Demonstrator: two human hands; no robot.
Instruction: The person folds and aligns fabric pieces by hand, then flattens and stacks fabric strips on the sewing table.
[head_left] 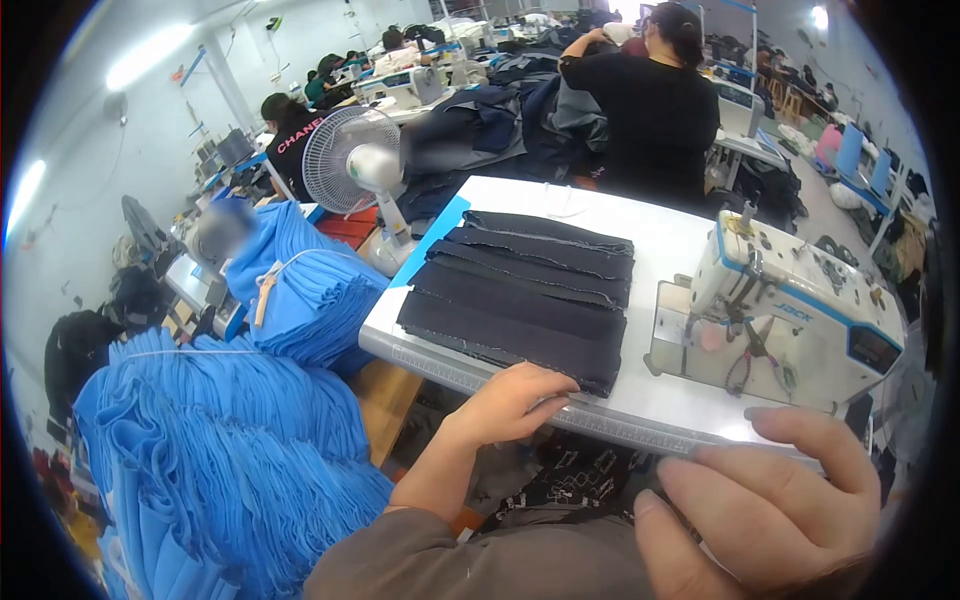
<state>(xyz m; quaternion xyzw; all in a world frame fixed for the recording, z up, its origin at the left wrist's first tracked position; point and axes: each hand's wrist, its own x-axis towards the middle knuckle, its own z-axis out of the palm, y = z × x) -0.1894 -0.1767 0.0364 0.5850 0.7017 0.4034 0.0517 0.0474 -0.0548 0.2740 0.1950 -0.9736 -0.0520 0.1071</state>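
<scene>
Several dark fabric pieces (520, 300) lie in overlapping rows on the white sewing table (655, 240). My left hand (515, 400) rests at the table's front edge, its fingertips touching the lower edge of the nearest dark piece; whether it grips the cloth is unclear. Close to the camera, my right hand (770, 500) is raised in front of the table's right part, fingers apart and curved, holding nothing visible. Beyond it stands a white sewing machine (800, 310), with a pair of scissors (750, 360) against its front.
Large bundles of blue fabric (230, 430) stand at the left, with another tied blue bundle (300, 280) behind. A fan (375, 165) is beyond the table's left corner. A person in black (645, 110) stands behind the table; other people sit farther back.
</scene>
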